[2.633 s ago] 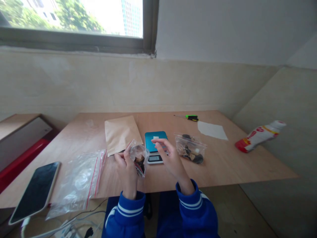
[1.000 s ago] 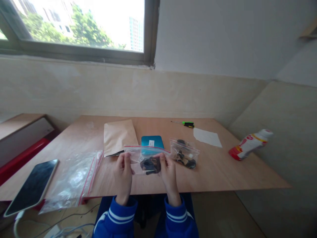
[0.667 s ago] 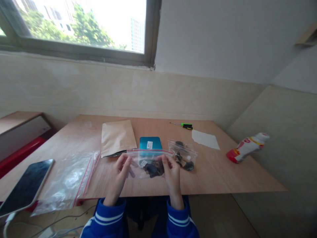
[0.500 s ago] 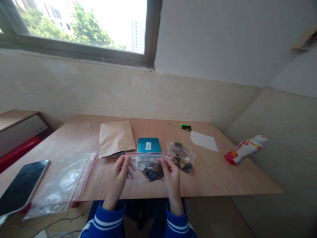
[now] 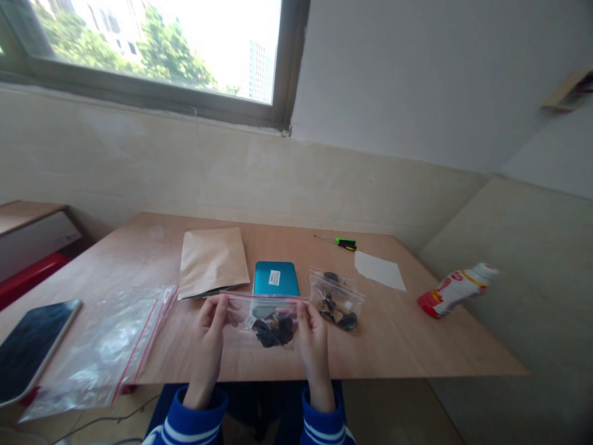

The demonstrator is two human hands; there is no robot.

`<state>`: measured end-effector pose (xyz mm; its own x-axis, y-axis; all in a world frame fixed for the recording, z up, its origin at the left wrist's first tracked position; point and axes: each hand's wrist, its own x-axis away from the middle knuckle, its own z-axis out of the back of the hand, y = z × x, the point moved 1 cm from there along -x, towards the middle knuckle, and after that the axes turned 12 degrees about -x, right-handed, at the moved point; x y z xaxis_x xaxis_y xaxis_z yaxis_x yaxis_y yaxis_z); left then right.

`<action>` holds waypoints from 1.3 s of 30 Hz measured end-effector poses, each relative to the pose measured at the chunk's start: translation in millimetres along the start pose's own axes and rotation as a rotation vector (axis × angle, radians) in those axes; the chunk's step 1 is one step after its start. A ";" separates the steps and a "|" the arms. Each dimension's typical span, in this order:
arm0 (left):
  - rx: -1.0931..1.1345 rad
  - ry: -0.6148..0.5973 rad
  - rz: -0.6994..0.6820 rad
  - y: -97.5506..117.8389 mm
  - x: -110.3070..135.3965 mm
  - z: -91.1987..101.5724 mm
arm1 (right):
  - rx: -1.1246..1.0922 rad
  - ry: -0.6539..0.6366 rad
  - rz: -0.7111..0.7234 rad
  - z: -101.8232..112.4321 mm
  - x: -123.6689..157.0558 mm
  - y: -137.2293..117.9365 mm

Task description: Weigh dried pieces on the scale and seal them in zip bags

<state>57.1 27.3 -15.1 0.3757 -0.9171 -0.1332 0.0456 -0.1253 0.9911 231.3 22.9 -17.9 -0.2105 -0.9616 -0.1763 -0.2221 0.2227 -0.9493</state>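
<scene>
A clear zip bag (image 5: 241, 334) with a red seal strip hangs stretched between my two hands, near the table's front edge. Dark pieces and some brownish ones lie in its lower part. My left hand (image 5: 210, 330) pinches the bag's upper left corner, thumb on the near side. At the upper right corner my right hand (image 5: 312, 330) pinches it the same way. Just behind the bag lies a blue-green flat box (image 5: 287, 278) with a white label. A second zip bag (image 5: 336, 300), holding dark and brown pieces, rests on the table right of my right hand.
A brown paper pouch (image 5: 213, 256) lies behind my left hand. Several clear bags (image 5: 106, 340) and a phone (image 5: 34, 346) are at left. Toward the back right are a screwdriver (image 5: 343, 242), white paper (image 5: 380, 270) and a tilted bottle (image 5: 456, 290).
Both hands have shifted slightly left with the zip bag, and it is pulled flatter, its dark contents showing more. The camera view has tilted a little.
</scene>
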 end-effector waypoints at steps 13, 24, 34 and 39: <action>-0.046 -0.055 0.072 12.0 1.3 6.0 | 0.055 0.199 0.172 3.0 -3.4 -5.9; -0.097 0.059 -0.012 15.3 10.1 -1.6 | 0.045 0.237 0.246 -1.6 1.7 -12.4; 0.043 0.037 -0.008 14.0 13.2 -12.0 | -0.027 0.016 0.096 -4.4 2.2 -3.4; 0.074 -0.086 -0.021 12.7 8.1 -6.7 | 0.001 0.069 0.106 -1.1 0.4 -6.9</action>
<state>66.9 20.8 -3.6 0.2941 -0.9428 -0.1570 -0.0170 -0.1694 0.9854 231.7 21.1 -11.1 -0.2977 -0.9193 -0.2573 -0.1939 0.3222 -0.9266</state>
